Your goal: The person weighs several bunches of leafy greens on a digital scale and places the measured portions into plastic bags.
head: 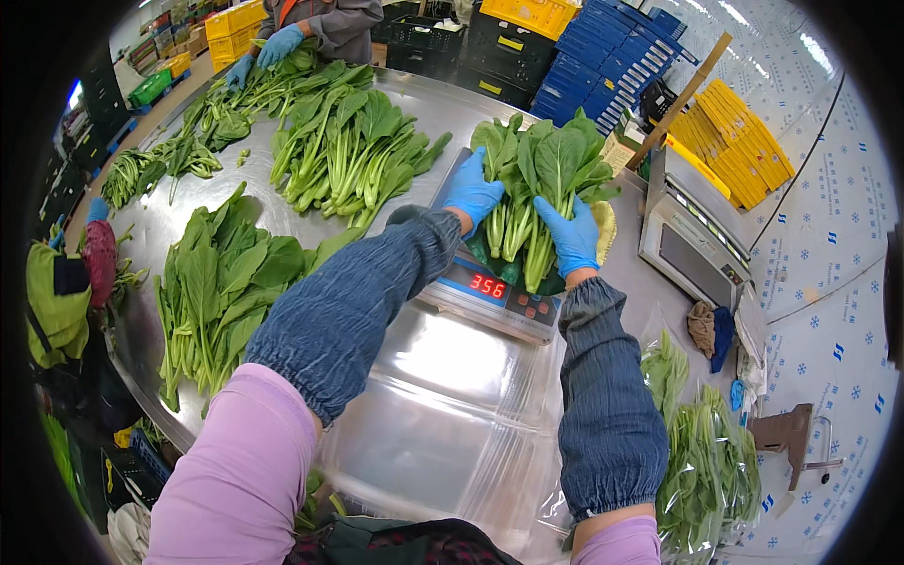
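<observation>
A bunch of leafy greens (522, 205) lies on the digital bench scale (452, 279), leaves pointing away from me and pale stems towards me. My left hand (474, 187), in a blue glove, is closed around the left side of the bunch. On the right side, my right hand (571, 232), gloved too, grips the stems, thumb across the front. Red digits glow on the scale's display (487, 284). A dark green cloth or net pad (510, 270) partly shows under the stems. Flat clear plastic bags (417, 424) are stacked on the steel table in front of the scale.
Loose greens are piled at the left (212, 282) and at the back (346, 148) of the steel table (265, 152). Bagged greens (706, 466) lie at the lower right. Another scale (696, 240) stands on the right. Across the table, a co-worker's gloved hands (279, 46) handle greens.
</observation>
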`<state>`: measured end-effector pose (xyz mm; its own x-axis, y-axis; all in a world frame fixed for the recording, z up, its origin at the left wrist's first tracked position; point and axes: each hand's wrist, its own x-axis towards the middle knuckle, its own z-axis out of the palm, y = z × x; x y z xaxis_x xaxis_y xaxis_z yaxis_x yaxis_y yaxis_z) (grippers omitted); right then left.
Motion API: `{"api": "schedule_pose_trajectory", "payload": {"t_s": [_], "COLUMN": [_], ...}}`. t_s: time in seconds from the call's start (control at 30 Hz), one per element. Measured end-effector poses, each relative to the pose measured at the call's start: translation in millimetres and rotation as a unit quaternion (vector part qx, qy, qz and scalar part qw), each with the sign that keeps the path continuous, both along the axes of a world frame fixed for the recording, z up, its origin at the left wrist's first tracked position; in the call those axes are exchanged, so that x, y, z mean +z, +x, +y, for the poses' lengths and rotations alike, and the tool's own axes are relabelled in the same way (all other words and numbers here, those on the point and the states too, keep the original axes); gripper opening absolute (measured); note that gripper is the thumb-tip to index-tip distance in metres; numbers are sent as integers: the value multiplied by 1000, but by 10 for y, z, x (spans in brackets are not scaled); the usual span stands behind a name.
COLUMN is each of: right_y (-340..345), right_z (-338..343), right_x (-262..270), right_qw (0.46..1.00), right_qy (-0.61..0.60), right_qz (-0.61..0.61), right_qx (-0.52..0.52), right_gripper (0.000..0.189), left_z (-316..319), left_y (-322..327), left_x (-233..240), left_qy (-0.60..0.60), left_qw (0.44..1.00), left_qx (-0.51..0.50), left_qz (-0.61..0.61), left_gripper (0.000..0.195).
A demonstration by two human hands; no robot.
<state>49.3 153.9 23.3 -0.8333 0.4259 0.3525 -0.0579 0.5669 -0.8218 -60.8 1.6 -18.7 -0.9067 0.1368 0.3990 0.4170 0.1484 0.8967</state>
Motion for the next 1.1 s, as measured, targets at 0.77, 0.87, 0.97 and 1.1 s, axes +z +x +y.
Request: {"api": "schedule_pose_trajectory", "payload": {"t_s": [0.77,0.87,0.97,1.1], "right_y": [1204,1434,1742,2219], "right_z": [-634,-1145,-1567,-1843], "right_x": [1204,690,334,194], "right_qw": [950,986,937,912], "right_qy": [-266,111,283,202], "right_qz": [73,88,54,-13], "right_qx": [148,94,195,358], "right_gripper": [26,49,72,68], "left_z": [-639,-957,-1203,-1807], "left_y": [1697,1970,2507,2827], "left_x": [847,659,534,163], "left_qy": [343,306,400,461], "left_qw": [845,828,783,720], "left_qx": [-341,-412,-252,-192], "left_qz": [-228,-229,-404,-482], "left_gripper": [65,65,43,41]}}
